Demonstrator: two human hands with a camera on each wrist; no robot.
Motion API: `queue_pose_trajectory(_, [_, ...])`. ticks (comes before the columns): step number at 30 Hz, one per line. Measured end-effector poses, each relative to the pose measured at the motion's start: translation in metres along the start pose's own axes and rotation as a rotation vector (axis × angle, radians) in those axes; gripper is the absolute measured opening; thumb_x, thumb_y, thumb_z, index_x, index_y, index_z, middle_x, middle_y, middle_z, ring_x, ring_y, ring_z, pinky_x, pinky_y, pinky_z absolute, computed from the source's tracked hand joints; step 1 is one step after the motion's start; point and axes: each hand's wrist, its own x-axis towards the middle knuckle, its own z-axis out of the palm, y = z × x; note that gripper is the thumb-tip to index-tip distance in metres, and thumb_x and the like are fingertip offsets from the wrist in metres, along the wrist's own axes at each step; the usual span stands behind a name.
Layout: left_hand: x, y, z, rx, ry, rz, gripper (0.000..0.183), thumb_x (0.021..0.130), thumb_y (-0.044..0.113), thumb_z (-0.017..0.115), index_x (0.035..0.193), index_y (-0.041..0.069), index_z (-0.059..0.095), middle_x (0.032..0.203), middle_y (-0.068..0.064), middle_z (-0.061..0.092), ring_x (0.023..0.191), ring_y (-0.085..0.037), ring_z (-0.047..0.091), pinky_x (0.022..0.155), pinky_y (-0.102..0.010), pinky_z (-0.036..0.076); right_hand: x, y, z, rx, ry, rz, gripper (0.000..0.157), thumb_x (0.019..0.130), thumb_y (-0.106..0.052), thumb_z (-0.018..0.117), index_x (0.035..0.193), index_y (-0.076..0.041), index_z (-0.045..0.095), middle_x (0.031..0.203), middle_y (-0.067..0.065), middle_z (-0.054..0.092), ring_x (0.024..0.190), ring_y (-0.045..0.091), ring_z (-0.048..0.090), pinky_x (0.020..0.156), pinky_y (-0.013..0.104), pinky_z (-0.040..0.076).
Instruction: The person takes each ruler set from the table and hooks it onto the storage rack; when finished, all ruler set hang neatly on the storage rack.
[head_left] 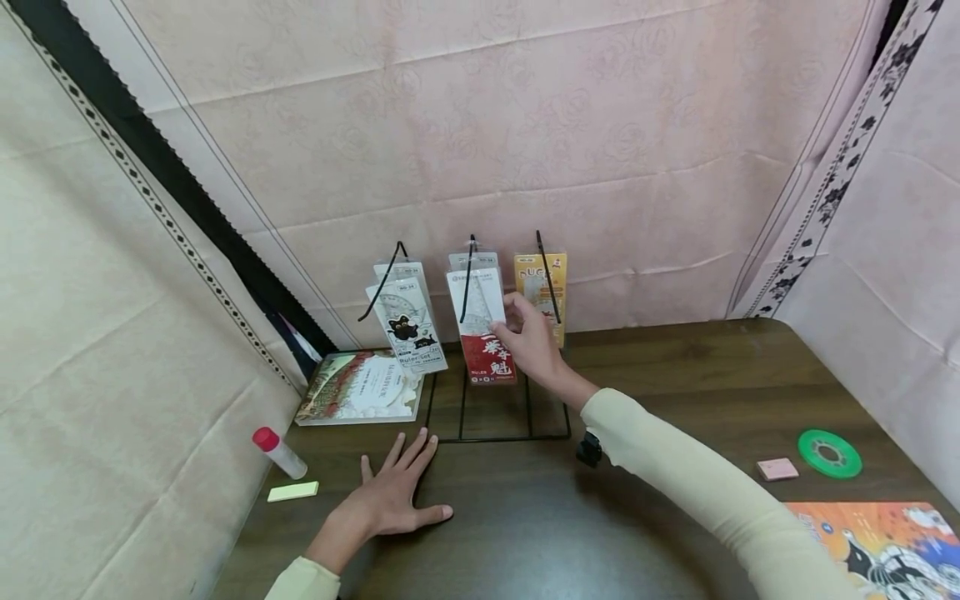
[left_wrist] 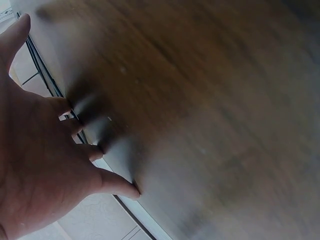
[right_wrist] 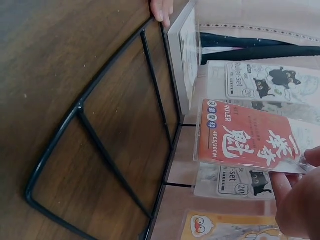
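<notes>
My right hand (head_left: pixel 531 340) pinches the right edge of a red-and-white ruler set (head_left: pixel 487 358) at the middle hook of a black wire rack (head_left: pixel 498 438). In the right wrist view, the thumb and fingers close on the upper part of this ruler set (right_wrist: pixel 245 137). Behind it is another pack, with a black cat print (right_wrist: pixel 257 182). Cat-print ruler sets (head_left: pixel 408 329) hang on the left hook, and a yellow pack (head_left: pixel 534 283) on the right one. My left hand (head_left: pixel 386 497) lies with fingers spread on the table, its fingertips close to the rack's front bar.
A picture-covered book (head_left: pixel 375 392) lies left of the rack. Nearer are a red-capped glue stick (head_left: pixel 281 454) and a pale yellow-green block (head_left: pixel 292 491). To the right are a pink block (head_left: pixel 777 469), a green disc (head_left: pixel 828 453) and an orange illustrated book (head_left: pixel 892 546). Cloth screens surround the table.
</notes>
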Motion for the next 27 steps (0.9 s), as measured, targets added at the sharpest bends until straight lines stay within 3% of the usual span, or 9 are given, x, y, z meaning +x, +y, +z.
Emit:
queue_pose_trajectory(13, [0.001, -0.001, -0.001, -0.005, -0.010, -0.001, 0.106, 0.071, 0.088, 0.047, 0.155, 0.035, 0.010, 0.164, 0.008, 0.004, 0.152, -0.032, 0.005, 0.097, -0.084, 0.008, 0.009, 0.023, -0.006, -0.065, -0.045, 0.007, 0.019, 0.094, -0.026, 0.062, 0.113, -0.022, 0.062, 0.109, -0.003, 0.070, 0.098, 0.010, 0.066, 0.083, 0.033, 0.056])
queue_pose_trajectory(27, [0.002, -0.003, -0.002, -0.034, -0.035, 0.000, 0.103, 0.073, 0.088, 0.045, 0.155, 0.036, 0.010, 0.164, 0.009, 0.003, 0.152, -0.033, 0.004, 0.096, -0.085, 0.007, -0.003, 0.039, -0.021, -0.125, -0.083, 0.008, 0.024, 0.092, -0.030, 0.065, 0.115, -0.020, 0.063, 0.102, -0.002, 0.072, 0.091, 0.012, 0.068, 0.082, 0.036, 0.055])
